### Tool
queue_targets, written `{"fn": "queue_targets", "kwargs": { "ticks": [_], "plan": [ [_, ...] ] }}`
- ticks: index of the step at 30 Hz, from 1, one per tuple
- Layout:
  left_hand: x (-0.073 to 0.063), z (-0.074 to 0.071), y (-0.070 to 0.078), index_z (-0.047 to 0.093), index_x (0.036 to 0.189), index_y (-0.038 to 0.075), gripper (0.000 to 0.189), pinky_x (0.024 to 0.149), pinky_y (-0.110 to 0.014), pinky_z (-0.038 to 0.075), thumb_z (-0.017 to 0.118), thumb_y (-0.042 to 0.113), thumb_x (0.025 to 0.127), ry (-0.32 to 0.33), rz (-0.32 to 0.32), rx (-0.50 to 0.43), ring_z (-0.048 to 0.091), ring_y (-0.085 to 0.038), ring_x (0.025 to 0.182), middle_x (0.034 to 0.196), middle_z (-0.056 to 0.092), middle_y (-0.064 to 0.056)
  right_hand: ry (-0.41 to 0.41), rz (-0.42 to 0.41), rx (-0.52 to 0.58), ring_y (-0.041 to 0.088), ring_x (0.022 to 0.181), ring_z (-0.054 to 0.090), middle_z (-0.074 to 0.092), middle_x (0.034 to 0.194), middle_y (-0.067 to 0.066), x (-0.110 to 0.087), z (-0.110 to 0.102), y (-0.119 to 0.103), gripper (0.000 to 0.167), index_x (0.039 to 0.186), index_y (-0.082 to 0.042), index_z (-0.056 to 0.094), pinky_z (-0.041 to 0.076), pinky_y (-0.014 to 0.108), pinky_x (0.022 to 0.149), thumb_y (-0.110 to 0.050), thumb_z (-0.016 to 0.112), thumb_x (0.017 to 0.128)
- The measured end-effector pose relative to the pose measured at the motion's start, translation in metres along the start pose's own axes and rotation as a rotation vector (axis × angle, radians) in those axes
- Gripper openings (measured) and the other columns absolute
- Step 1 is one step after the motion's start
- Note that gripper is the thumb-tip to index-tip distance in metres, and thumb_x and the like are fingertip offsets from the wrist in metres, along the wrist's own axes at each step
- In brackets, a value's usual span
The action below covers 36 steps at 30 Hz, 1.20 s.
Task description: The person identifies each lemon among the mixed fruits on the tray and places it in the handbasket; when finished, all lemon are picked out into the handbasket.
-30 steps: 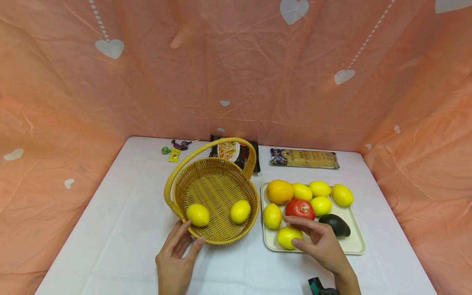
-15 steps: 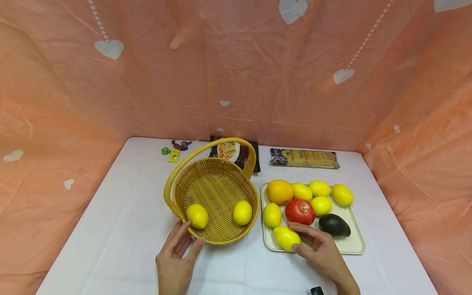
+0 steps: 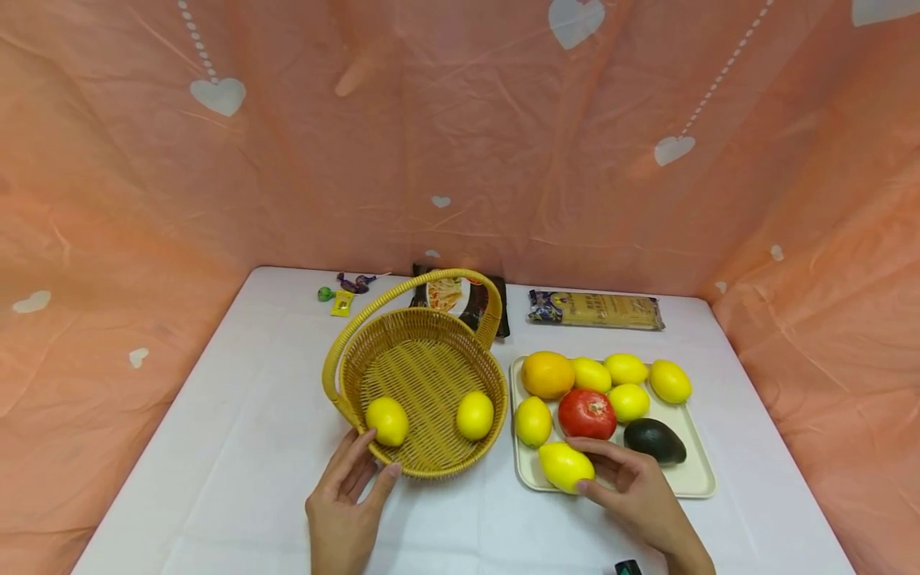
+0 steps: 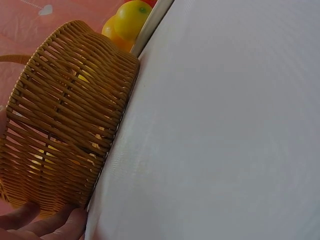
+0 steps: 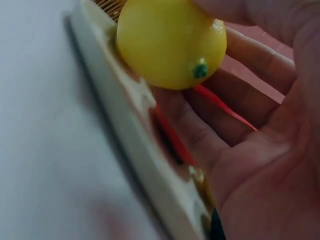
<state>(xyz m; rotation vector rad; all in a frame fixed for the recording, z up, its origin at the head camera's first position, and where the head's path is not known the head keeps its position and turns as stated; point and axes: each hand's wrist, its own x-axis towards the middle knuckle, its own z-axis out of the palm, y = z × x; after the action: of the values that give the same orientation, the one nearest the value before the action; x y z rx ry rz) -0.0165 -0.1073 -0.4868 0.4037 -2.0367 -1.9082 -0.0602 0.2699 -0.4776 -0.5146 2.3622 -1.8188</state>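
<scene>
A round wicker basket (image 3: 424, 351) with a tall handle holds two yellow lemons, one lemon (image 3: 386, 422) at its left and another lemon (image 3: 475, 415) at its right. My left hand (image 3: 345, 507) holds its near left side, thumb and index finger at the rim; in the left wrist view other fingers (image 4: 55, 225) lie against the outer wall. With thumb and fingers my right hand (image 3: 636, 495) pinches a lemon (image 3: 566, 467) over the near edge of a cream tray (image 3: 693, 483). That lemon's green stem end (image 5: 200, 69) faces the right wrist camera.
On the tray lie several more lemons (image 3: 670, 381), an orange fruit (image 3: 548, 374), a red pomegranate-like fruit (image 3: 587, 414) and a dark avocado (image 3: 655, 442). Behind are a dark food packet (image 3: 460, 297), a noodle packet (image 3: 596, 310) and small sweets (image 3: 342, 303). A pink curtain (image 3: 460, 144) surrounds the table.
My right fingers have closed on the near lemon, which has turned and tilted. The right lemon in the basket has shifted slightly right. My left hand stays at the basket.
</scene>
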Motion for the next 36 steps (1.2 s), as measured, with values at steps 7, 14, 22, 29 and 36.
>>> {"fn": "queue_targets", "kwargs": {
  "ticks": [7, 14, 22, 29, 36],
  "plan": [
    [0.001, -0.001, -0.001, 0.071, 0.145, 0.008, 0.056, 0.106, -0.019, 0.058, 0.089, 0.002, 0.091, -0.006, -0.011, -0.014, 0.061, -0.038, 0.139, 0.165, 0.048, -0.025, -0.032, -0.047, 0.073, 0.01, 0.127, 0.071, 0.074, 0.143, 0.002, 0.01, -0.005, -0.01, 0.045, 0.144, 0.007, 0.065, 0.062, 0.023, 0.108, 0.012, 0.071, 0.099],
    [0.0, 0.001, -0.001, 0.072, 0.144, 0.008, 0.056, 0.105, -0.019, 0.059, 0.088, -0.001, 0.091, 0.009, -0.012, -0.015, 0.061, -0.037, 0.138, 0.164, 0.049, -0.025, -0.06, -0.112, 0.112, 0.012, 0.131, 0.07, 0.073, 0.144, 0.003, 0.03, 0.008, -0.021, 0.047, 0.145, 0.006, 0.065, 0.061, 0.027, 0.111, 0.014, 0.07, 0.099],
    [0.0, 0.001, 0.0, 0.072, 0.144, 0.009, 0.056, 0.104, -0.018, 0.059, 0.088, 0.0, 0.091, 0.01, -0.013, -0.007, 0.061, -0.037, 0.138, 0.164, 0.05, -0.024, -0.157, -0.165, 0.183, 0.017, 0.132, 0.069, 0.072, 0.144, 0.01, 0.051, 0.03, -0.024, 0.048, 0.144, 0.006, 0.065, 0.059, 0.029, 0.115, 0.014, 0.071, 0.098],
    [-0.001, 0.002, 0.002, 0.072, 0.144, 0.007, 0.056, 0.104, -0.019, 0.059, 0.088, -0.002, 0.091, 0.016, -0.004, -0.006, 0.062, -0.039, 0.136, 0.163, 0.05, -0.026, -0.207, -0.184, 0.188, 0.016, 0.134, 0.068, 0.072, 0.144, 0.011, 0.063, 0.045, -0.028, 0.046, 0.142, 0.004, 0.068, 0.06, 0.03, 0.115, 0.011, 0.074, 0.098],
    [0.0, 0.0, 0.001, 0.072, 0.144, 0.009, 0.055, 0.104, -0.017, 0.059, 0.089, 0.002, 0.092, 0.014, -0.029, -0.012, 0.061, -0.039, 0.138, 0.165, 0.049, -0.025, -0.238, -0.198, 0.134, 0.015, 0.134, 0.068, 0.073, 0.143, 0.017, 0.074, 0.059, -0.035, 0.044, 0.141, -0.002, 0.071, 0.06, 0.031, 0.115, 0.005, 0.077, 0.098]
  ]
}}
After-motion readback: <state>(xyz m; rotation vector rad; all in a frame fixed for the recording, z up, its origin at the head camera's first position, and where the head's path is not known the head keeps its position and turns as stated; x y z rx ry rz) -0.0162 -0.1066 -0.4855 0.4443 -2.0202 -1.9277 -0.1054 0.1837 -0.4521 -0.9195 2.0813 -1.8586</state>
